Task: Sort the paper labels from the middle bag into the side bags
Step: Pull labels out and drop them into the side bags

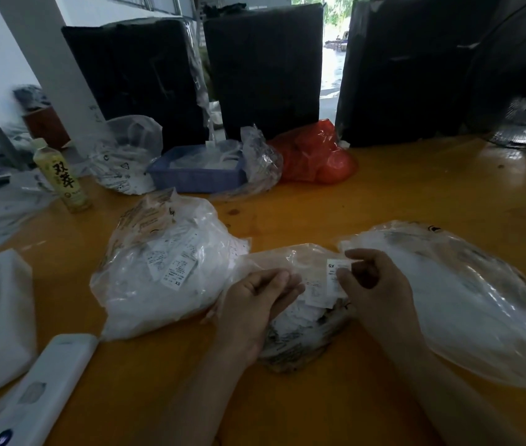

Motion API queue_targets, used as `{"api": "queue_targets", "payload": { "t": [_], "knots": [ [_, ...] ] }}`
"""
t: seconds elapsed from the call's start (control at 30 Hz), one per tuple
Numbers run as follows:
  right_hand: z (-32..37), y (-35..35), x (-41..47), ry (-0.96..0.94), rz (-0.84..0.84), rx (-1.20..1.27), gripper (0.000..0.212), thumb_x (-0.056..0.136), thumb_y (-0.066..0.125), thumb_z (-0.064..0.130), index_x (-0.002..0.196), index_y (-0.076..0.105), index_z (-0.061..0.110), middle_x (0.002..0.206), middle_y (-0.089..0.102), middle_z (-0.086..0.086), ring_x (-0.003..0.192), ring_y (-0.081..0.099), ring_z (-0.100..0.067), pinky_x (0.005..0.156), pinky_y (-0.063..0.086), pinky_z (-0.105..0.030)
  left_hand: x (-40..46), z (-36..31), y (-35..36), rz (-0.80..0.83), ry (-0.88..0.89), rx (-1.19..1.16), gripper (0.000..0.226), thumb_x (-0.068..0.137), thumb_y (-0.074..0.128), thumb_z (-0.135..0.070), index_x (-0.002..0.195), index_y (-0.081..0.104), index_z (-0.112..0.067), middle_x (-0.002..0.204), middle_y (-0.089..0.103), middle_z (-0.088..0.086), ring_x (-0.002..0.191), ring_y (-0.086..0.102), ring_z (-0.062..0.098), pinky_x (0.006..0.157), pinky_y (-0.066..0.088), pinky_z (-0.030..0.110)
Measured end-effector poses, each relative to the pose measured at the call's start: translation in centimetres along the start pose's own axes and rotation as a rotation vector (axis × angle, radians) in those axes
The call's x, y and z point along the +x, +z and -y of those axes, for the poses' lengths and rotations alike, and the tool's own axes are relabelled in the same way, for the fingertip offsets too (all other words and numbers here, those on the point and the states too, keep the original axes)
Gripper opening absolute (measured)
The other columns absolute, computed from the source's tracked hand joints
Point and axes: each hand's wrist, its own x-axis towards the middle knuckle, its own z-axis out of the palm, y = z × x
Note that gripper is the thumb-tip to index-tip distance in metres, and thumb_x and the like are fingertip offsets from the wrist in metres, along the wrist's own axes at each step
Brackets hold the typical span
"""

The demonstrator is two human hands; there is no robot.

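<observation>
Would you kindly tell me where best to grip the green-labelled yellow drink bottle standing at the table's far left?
Probably grip the yellow drink bottle round its labelled middle, coming from the right. It stands roughly upright with straight sides, and that side faces bare orange table, while clutter crowds its left.

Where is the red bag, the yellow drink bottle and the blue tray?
red bag (316, 156), head view, middle of its plastic.
yellow drink bottle (62, 178), head view, on its label.
blue tray (197, 180), head view, front wall.

Right hand (374, 284) pinches a paper label (334, 278) over the middle bag (300, 333).
</observation>
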Motion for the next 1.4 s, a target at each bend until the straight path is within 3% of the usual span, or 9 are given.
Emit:
{"api": "queue_targets", "payload": {
  "t": [0.27, 0.5, 0.67, 0.77, 0.87, 1.0, 1.17, 1.3, 1.4],
  "knots": [
    [0.3, -0.1, -0.1, -0.084, 0.13, 0.055, 0.023, 0.1, 0.061, 0.022, 0.119, 0.058, 0.033, 0.097, 0.067, 0.026, 0.081, 0.069, -0.004, 0.067, 0.059, -0.022, -0.6, 0.0, 0.4, 0.089, 0.058, 0.126, 0.013, 0.09, 0.075, -0.015, 0.1, 0.083, -0.015, 0.109, 0.079, 0.018, 0.107, 0.077, 0.03, 0.089, 0.061, 0.026],
    [0.8, -0.3, -0.2, -0.234, 0.09, -0.029, 0.021, 0.096, 0.064, 0.03, 0.113, 0.058, 0.043, 0.072, 0.056, 0.018, 0.059, 0.053, -0.01, 0.05, 0.038, -0.015, -1.3, -0.3, 0.7, 0.146, 0.159, 0.347, 0.015, 0.089, 0.076, -0.027, 0.1, 0.083, -0.034, 0.105, 0.082, 0.006, 0.105, 0.078, 0.023, 0.089, 0.061, 0.025],
    [1.0, -0.3, -0.3, -0.319, 0.088, -0.137, 0.021, 0.096, 0.064, 0.026, 0.111, 0.058, 0.039, 0.084, 0.057, 0.033, 0.07, 0.058, 0.002, 0.058, 0.043, -0.011, -1.2, 0.0, 0.4, 0.186, 0.203, 0.458, 0.027, 0.089, 0.077, -0.036, 0.11, 0.08, -0.019, 0.107, 0.081, 0.004, 0.105, 0.077, 0.022, 0.095, 0.062, 0.037],
    [0.8, -0.4, -0.2, -0.376, 0.12, -0.206, 0.023, 0.095, 0.068, 0.015, 0.11, 0.063, 0.032, 0.082, 0.055, 0.034, 0.081, 0.054, 0.019, 0.068, 0.04, -0.001, -1.2, 0.2, 0.2, 0.177, 0.191, 0.471, 0.023, 0.093, 0.075, -0.029, 0.112, 0.078, -0.016, 0.105, 0.082, 0.003, 0.104, 0.078, 0.02, 0.093, 0.062, 0.032],
    [0.7, -0.6, 0.0, -0.462, 0.172, -0.291, 0.021, 0.095, 0.068, 0.012, 0.111, 0.068, 0.025, 0.099, 0.05, 0.035, 0.092, 0.05, 0.019, 0.075, 0.04, -0.002, -1.0, 0.4, 0.0, 0.174, 0.198, 0.532, 0.017, 0.099, 0.071, -0.022, 0.112, 0.079, -0.013, 0.101, 0.081, 0.002, 0.099, 0.078, 0.018, 0.09, 0.062, 0.028],
    [0.7, -0.6, 0.2, -0.493, 0.258, -0.342, 0.026, 0.096, 0.065, 0.011, 0.118, 0.071, 0.023, 0.101, 0.055, 0.023, 0.093, 0.05, 0.006, 0.074, 0.04, -0.008, -1.0, 0.4, 0.0, 0.18, 0.184, 0.6, 0.024, 0.098, 0.069, -0.031, 0.117, 0.077, -0.017, 0.097, 0.081, -0.004, 0.09, 0.079, 0.016, 0.082, 0.063, 0.026],
    [0.8, -0.2, -0.2, -0.309, 0.281, -0.196, 0.046, 0.096, 0.065, 0.027, 0.138, 0.051, 0.041, 0.106, 0.055, 0.033, 0.094, 0.057, 0.013, 0.069, 0.048, -0.006, -1.1, 0.4, 0.2, 0.15, 0.128, 0.602, 0.021, 0.091, 0.069, -0.044, 0.109, 0.075, -0.035, 0.093, 0.081, -0.008, 0.081, 0.08, 0.017, 0.076, 0.064, 0.027],
    [0.6, -0.2, -0.1, -0.18, 0.198, -0.143, 0.018, 0.092, 0.07, 0.032, 0.108, 0.062, 0.037, 0.094, 0.065, 0.024, 0.091, 0.061, 0.011, 0.073, 0.047, -0.004, -1.1, 0.2, 0.2, 0.092, 0.114, 0.551, 0.013, 0.098, 0.071, -0.03, 0.104, 0.078, -0.038, 0.093, 0.081, -0.005, 0.077, 0.08, 0.022, 0.069, 0.065, 0.027],
    [0.8, -0.1, -0.5, -0.188, 0.237, -0.129, 0.013, 0.092, 0.072, 0.026, 0.096, 0.066, 0.037, 0.089, 0.067, 0.023, 0.09, 0.062, 0.009, 0.072, 0.047, -0.005, -1.2, 0.0, 0.2, 0.088, 0.111, 0.553, 0.013, 0.093, 0.072, -0.039, 0.103, 0.079, -0.041, 0.1, 0.081, -0.009, 0.074, 0.08, 0.025, 0.068, 0.066, 0.033]
  ]
}}
